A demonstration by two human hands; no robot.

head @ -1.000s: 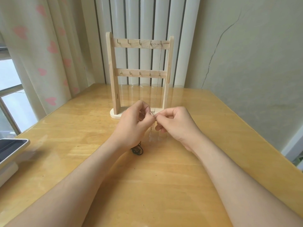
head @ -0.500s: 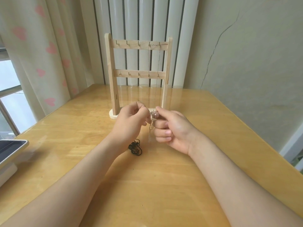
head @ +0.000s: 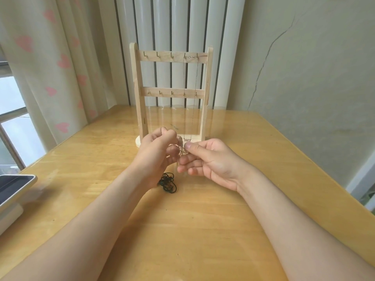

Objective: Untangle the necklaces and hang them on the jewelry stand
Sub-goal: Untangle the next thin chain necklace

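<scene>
Now pinching a thin necklace [head: 181, 153] with left hand [head: 158, 151] and right hand [head: 211, 161], just above a tangled black cord [head: 168, 182] on the bench [head: 182, 230], before the jewelry stand [head: 140, 88] holding one hung chain [head: 195, 84].

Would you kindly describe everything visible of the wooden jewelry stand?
The jewelry stand is pale wood: two uprights on a rounded base, two crossbars with five metal hooks each. It stands upright toward the far side of the table. One thin chain necklace hangs across its two rightmost top hooks, pendant near the base.
</scene>
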